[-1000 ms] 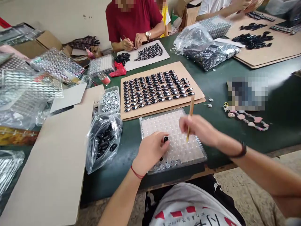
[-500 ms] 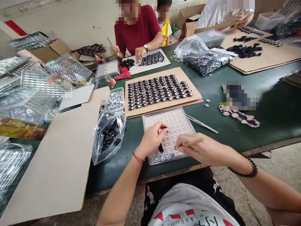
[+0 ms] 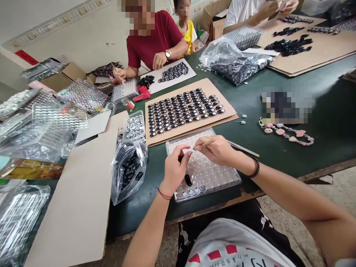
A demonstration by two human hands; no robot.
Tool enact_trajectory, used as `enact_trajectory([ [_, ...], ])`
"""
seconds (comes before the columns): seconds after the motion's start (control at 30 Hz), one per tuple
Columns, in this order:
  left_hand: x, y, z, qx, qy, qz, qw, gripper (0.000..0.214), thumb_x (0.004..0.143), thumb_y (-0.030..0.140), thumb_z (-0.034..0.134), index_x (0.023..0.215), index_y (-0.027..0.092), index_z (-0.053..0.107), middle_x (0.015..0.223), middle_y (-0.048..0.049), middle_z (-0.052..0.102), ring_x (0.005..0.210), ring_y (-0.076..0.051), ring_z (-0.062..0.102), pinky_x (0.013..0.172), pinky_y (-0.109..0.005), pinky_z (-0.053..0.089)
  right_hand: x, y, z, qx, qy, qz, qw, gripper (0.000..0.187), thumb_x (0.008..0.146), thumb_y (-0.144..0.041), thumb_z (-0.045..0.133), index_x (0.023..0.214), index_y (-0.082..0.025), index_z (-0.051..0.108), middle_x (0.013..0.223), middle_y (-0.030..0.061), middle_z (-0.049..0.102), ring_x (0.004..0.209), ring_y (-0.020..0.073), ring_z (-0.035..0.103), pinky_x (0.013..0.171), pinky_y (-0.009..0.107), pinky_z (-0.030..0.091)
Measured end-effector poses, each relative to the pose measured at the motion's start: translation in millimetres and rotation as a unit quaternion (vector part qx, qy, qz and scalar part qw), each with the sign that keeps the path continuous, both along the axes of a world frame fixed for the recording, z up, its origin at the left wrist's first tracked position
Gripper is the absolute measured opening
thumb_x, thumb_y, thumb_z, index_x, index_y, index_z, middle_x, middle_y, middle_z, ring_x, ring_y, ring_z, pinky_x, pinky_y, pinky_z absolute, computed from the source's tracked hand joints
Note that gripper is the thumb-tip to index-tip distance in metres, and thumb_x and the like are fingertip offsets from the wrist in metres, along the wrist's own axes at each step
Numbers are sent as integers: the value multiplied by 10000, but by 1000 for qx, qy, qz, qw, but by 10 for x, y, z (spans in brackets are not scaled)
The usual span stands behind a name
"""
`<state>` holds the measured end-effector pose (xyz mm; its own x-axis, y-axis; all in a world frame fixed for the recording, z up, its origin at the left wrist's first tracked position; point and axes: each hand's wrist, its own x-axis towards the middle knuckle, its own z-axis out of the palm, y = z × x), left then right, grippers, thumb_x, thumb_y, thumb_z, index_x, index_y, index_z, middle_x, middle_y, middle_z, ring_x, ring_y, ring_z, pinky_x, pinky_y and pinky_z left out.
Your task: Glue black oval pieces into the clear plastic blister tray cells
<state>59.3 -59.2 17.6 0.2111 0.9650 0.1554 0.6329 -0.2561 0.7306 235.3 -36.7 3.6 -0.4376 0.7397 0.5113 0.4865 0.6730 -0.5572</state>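
My left hand is curled above the clear compartment tray, its thumb and fingers closed round a glossy black piece that is mostly hidden. Between the fingertips of my right hand is a thin wooden stick; its tip is close to my left fingertips. Another black oval piece lies on the tray just below my left hand. Several small round silvery pieces sit along the tray's near edge.
Behind the tray, a cardboard sheet bears rows of black ovals. To the left are a plastic bag of black pieces, a box of silvery bits and a large board. A phone lies right. Co-workers sit opposite.
My right hand has moved up and left with the stick, away from the silvery pieces and to my left fingertips. My left hand has turned slightly, showing the black piece. The view has shifted.
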Motion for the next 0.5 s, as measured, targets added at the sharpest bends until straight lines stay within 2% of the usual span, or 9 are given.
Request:
enact_trajectory([
  [0.07, 25, -20, -18, 17, 55, -9, 998, 293, 832, 375, 439, 1040, 205, 557, 580, 38, 487, 527, -108, 445, 553, -209, 324, -12, -23, -6, 2, 8, 7, 1000, 245, 897, -279, 360, 800, -139, 537, 716, 33, 599, 615, 113, 527, 558, 222, 361],
  [0.17, 34, -12, -68, 36, 109, -12, 993, 275, 848, 360, 413, 1014, 217, 580, 676, 10, 591, 594, -124, 518, 583, -215, 344, -35, -31, -20, 10, 14, 12, 1000, 234, 894, -266, 366, 795, -140, 536, 700, 31, 594, 600, 112, 518, 546, 222, 358],
  [0.33, 1, 31, -115, 56, 95, 3, 994, 227, 848, 337, 424, 866, 214, 615, 825, -7, 655, 732, -138, 573, 643, -218, 375, -65, -56, -39, 23, 16, 3, 1000, 251, 895, -288, 368, 786, -139, 539, 656, 25, 580, 542, 106, 483, 512, 221, 342],
  [0.4, -19, 47, -108, 52, 85, 10, 995, 225, 842, 335, 436, 799, 205, 614, 782, 0, 649, 708, -133, 564, 629, -217, 370, -70, -69, -36, 21, 24, 4, 999, 254, 897, -283, 360, 780, -138, 534, 655, 26, 580, 538, 104, 485, 506, 219, 340],
  [0.5, -41, 74, -86, -6, 54, 24, 998, 243, 827, 365, 450, 753, 187, 598, 635, 19, 587, 586, -116, 508, 558, -213, 348, -73, -81, -37, 17, 36, 5, 999, 248, 898, -275, 358, 789, -137, 533, 659, 29, 578, 552, 105, 499, 506, 216, 344],
])
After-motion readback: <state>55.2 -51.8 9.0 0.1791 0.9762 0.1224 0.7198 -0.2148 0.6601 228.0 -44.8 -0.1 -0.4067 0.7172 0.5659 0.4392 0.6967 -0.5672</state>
